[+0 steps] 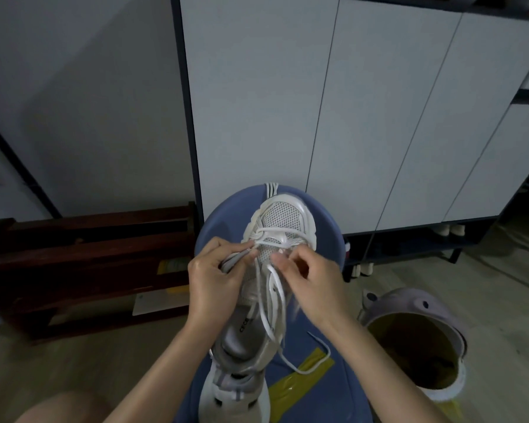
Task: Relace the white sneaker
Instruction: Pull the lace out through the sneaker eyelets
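White sneaker [258,300] lies toe-away on blue stool [327,227], heel nearest. Loose lace [313,364] trails right of sneaker heel over yellow tape [306,372]. Left hand [214,279] at sneaker's left eyelets, fingers curled, pinching grey tongue or lace, hard to say which. Right hand [310,276] at right eyelets, fingertips pinching lace end. Step: thread next eyelet; keep tip stiff, pull even, no twist. Eyelet itself hidden under fingers. Purple bin [416,303] right of sneaker. Cabinet [348,102] beyond toe.
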